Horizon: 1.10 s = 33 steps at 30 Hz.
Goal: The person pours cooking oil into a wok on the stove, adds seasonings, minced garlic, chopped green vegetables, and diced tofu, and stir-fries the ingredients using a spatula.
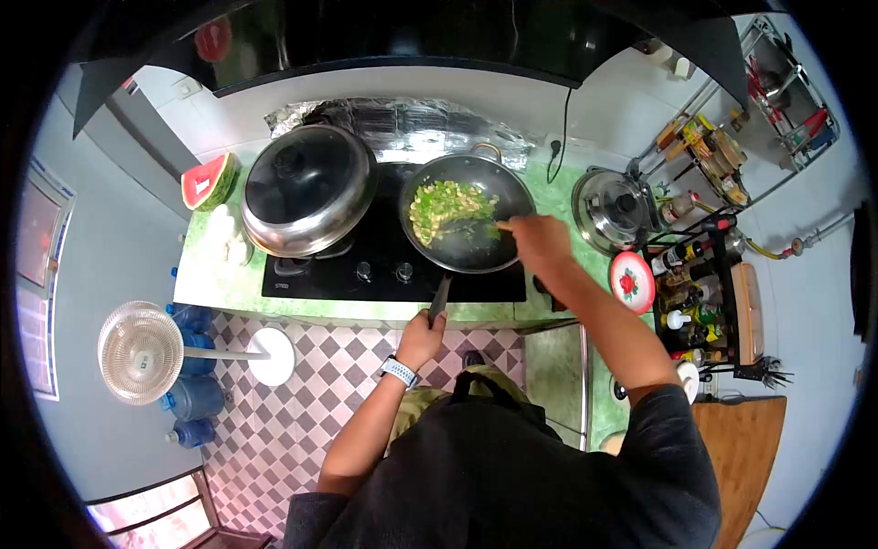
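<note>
A dark wok point(448, 254) sits on the right side of the black stove point(384, 285), with chopped green and pale yellow food point(434, 203) in it. My left hand point(422, 339) is closed round the wok's long handle point(441, 300), near the stove's front edge. Over the wok's right rim, my right hand point(540, 242) grips the wooden handle of a spatula point(504, 225). The spatula's blade lies among the food and is partly hidden by it.
A large lidded pan point(306, 194) stands on the left burner, beside a cut watermelon point(208, 181). To the right are a lidded steel pot point(615, 212), a red-rimmed plate point(632, 282) and a bottle rack point(690, 291). A black hood point(402, 46) overhangs the stove.
</note>
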{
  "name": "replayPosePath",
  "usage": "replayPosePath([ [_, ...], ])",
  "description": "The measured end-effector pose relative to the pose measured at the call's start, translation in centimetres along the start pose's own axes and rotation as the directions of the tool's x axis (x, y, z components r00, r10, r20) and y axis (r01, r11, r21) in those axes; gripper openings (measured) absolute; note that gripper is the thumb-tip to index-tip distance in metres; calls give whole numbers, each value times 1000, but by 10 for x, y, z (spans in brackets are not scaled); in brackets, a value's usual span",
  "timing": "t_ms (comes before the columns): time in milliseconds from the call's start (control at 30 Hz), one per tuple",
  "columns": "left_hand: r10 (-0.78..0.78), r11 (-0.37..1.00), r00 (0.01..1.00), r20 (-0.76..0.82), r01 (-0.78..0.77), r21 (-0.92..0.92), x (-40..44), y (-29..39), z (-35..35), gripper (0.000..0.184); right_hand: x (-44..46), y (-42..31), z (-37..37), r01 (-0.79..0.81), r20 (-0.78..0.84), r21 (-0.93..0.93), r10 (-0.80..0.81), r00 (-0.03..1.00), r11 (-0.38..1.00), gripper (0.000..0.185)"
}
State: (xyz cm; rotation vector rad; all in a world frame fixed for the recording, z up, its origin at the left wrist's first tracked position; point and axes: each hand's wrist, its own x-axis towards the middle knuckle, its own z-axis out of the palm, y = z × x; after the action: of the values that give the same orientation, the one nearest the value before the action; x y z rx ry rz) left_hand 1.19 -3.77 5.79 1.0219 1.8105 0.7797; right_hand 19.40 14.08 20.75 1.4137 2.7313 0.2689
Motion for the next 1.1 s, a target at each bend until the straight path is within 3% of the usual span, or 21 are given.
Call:
replayPosePath([
  [100,-11,1000,1000,8,11,-1,-4,7,-4,41,18,24,-20,-57,-34,15,58,998,998,25],
  [200,-44,999,999,0,44,-26,-3,3,-2,41,58,38,-7,88,-242,8,-84,967,996,17],
  [233,-67,997,998,17,68,-35,-2,2,-1,41,75,34,9,91,-242,20,-83,967,996,17],
  [300,-121,990,992,35,123,-63,-6,10,-2,40,99,18,35,197,-422,-129,-234,876,972,11],
  [333,-122,989,992,32,124,-81,-7,9,-3,39,101,15,39,193,-422,-118,-226,878,974,11],
  [400,-86,992,996,0,85,-97,-8,9,-1,37,90,15,50,376,-244,-192,-415,877,907,12],
  [533,-142,976,990,15,143,-167,-7,4,4,34,52,46,30,237,-303,-70,-247,920,969,16],
  [600,-127,972,992,1,125,-200,-4,-16,9,30,48,51,52,155,-369,-135,-195,909,979,15],
  [633,-155,935,985,72,170,-310,-7,-9,7,27,38,47,59,56,-329,-78,-79,941,995,12],
  [667,-207,926,975,76,220,-306,-11,1,7,26,29,44,73,-8,-231,26,14,973,1000,10],
  [700,-230,889,967,113,256,-380,-7,-9,7,26,16,36,87,-83,-303,43,92,948,996,10],
  [733,-164,910,984,75,180,-373,-13,0,7,25,-8,30,70,-135,-337,114,167,927,984,14],
  [800,-170,896,978,123,206,-393,-15,9,8,26,-53,18,54,-295,-181,252,345,921,922,32],
  [967,-146,891,971,190,213,-402,-8,12,3,28,-104,-46,105,-343,-93,358,398,912,869,52],
  [1000,-154,885,967,203,226,-408,-6,10,2,29,-112,-54,98,-377,40,417,397,917,827,58],
  [1100,-131,870,963,235,226,-439,-4,7,0,27,-127,-76,111,-399,2,454,447,895,797,63],
])
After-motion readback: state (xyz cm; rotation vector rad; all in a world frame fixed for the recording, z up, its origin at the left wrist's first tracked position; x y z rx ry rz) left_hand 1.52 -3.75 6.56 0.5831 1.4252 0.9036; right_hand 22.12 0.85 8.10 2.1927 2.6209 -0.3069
